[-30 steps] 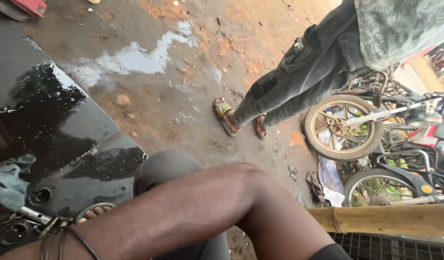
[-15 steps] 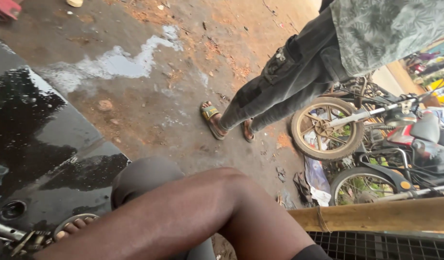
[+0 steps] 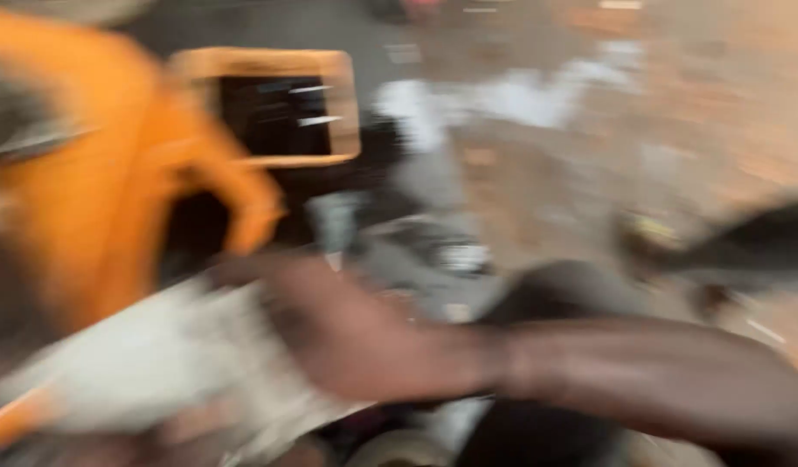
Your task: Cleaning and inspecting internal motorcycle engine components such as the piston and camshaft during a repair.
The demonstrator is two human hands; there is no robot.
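Heavily blurred view. A right hand (image 3: pixel 355 337) was seen low in the frame, stretched leftward and laid against a pale cloth (image 3: pixel 148 363); whether it was open or closed could not be told. An orange body (image 3: pixel 87 199) was seen beyond, then an orange-framed dark opening (image 3: pixel 278 108), and wet dirt ground (image 3: pixel 589 147) farthest. The left hand was not seen.

Blurred outdoor daylight: reddish dirt ground (image 3: pixel 719 104) with a pale puddle (image 3: pixel 520 95), dark wet patch (image 3: pixel 330 26) at top
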